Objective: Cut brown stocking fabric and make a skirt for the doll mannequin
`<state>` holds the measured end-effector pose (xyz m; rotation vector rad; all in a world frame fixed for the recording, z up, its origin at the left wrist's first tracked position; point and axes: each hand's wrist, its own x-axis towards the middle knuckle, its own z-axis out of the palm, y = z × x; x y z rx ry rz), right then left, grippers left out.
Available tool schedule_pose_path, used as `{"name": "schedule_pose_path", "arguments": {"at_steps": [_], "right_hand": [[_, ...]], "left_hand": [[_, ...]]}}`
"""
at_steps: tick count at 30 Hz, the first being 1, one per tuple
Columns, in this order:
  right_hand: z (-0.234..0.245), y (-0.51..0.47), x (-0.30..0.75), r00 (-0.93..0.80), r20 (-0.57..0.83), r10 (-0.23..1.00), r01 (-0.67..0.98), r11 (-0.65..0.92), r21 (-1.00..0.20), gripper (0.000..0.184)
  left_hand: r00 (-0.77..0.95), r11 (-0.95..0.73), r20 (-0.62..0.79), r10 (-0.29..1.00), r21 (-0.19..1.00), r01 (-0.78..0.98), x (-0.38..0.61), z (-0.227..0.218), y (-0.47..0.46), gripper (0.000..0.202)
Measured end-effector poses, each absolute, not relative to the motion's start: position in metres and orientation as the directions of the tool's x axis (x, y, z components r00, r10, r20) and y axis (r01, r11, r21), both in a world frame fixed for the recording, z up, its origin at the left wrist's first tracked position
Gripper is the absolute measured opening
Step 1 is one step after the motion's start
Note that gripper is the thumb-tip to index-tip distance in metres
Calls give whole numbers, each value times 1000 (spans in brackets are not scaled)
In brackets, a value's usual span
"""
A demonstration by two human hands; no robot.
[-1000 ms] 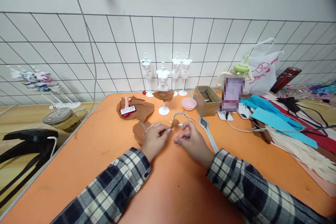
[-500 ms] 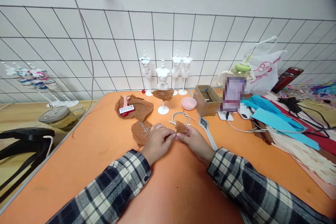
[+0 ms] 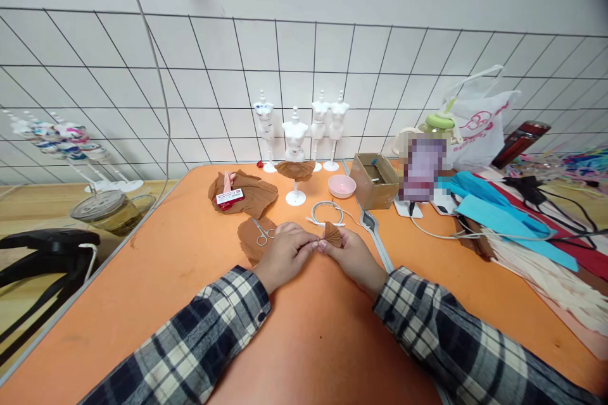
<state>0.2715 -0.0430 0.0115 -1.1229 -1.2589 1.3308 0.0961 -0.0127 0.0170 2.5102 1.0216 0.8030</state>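
Between my two hands is a small fan-shaped piece of pleated brown fabric [image 3: 334,235]. My right hand [image 3: 352,255] pinches it near its gathered point, the fan spreading upward to the right. My left hand [image 3: 287,250] is closed, thumb against forefinger, right at that gathered point; what its fingertips hold is too small to make out. Left of my left hand, small scissors [image 3: 262,235] lie on a flat brown fabric piece [image 3: 247,247]. Beyond my hands a white mini dress form [image 3: 295,139] wears a brown pleated skirt [image 3: 295,170].
A coil of wire [image 3: 327,207], a pink bowl [image 3: 341,186] and a cardboard box [image 3: 375,182] stand beyond my right hand. More brown fabric [image 3: 259,193] lies at the back left under a small red-and-white box [image 3: 229,197]. Fabric strips [image 3: 517,231] pile up on the right.
The brown fan of fabric has turned and opened slightly, tilting to the right. My fingers have shifted a little at its gathered end.
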Motion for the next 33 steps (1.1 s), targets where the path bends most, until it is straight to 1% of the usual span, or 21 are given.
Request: {"name": "schedule_pose_path", "arguments": {"at_steps": [7, 9, 11, 14, 16, 17, 20, 23, 25, 27, 28, 30, 33], "right_hand": [[13, -44, 272, -121, 67, 990, -10, 67, -998, 24], [12, -45, 272, -114, 69, 991, 3, 70, -998, 23], [11, -45, 273, -94, 70, 993, 24, 72, -997, 23], [9, -44, 272, -76, 79, 994, 60, 84, -995, 22], [8, -43, 272, -85, 81, 993, 67, 87, -994, 22], [8, -43, 272, -93, 82, 992, 65, 88, -994, 23], [7, -43, 271, -113, 80, 990, 48, 86, -995, 24], [9, -45, 272, -140, 21, 990, -14, 19, -1000, 31], [10, -46, 273, -192, -70, 979, -127, -95, -987, 37], [11, -47, 274, -285, -171, 943, -251, -245, -936, 40], [12, -47, 274, -325, -208, 922, -286, -306, -908, 39], [12, -46, 277, -361, -247, 899, -308, -365, -879, 36], [12, -42, 284, -380, -281, 881, -313, -409, -857, 31]], "left_hand": [[628, -671, 316, 711, 571, 473, 95, 19, -10, 29], [627, -668, 312, 714, 572, 476, 96, 20, -11, 29], [604, -657, 308, 735, 543, 523, 96, 21, -13, 29], [603, -670, 306, 736, 455, 587, 98, 23, -15, 29], [626, -696, 311, 715, 408, 591, 98, 24, -16, 26], [632, -699, 309, 711, 409, 586, 98, 24, -17, 26], [605, -651, 281, 745, 503, 568, 99, 22, -16, 26], [570, -614, 292, 768, 589, 526, 100, 20, -15, 28], [530, -595, 324, 783, 637, 490, 100, 18, -14, 29], [464, -559, 352, 813, 695, 452, 99, 18, -13, 28], [434, -543, 362, 825, 718, 436, 98, 18, -12, 28], [407, -531, 373, 834, 741, 411, 96, 19, -11, 28], [452, -563, 378, 808, 723, 401, 93, 21, -11, 30]]}}
